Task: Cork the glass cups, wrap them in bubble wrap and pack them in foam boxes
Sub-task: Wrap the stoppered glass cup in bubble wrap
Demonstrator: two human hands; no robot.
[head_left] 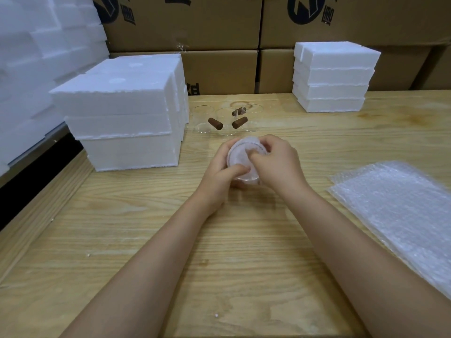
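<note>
The round bubble-wrapped glass cup [240, 158] sits between both hands, just above the light wooden table [146, 228]. The left hand [219, 172] grips its near side and the right hand [275, 162] pinches wrap at its top. Behind stand at least 3 clear glass cups with brown handles [215, 123], and to the right 4 stacked white foam slabs [334, 76].

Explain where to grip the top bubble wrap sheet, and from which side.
Probably pinch the top sheet of the bubble wrap at its left corner, coming from the left. The sheets lie flat on the table, so only edges lift, and that corner lies nearest the right hand.
</note>
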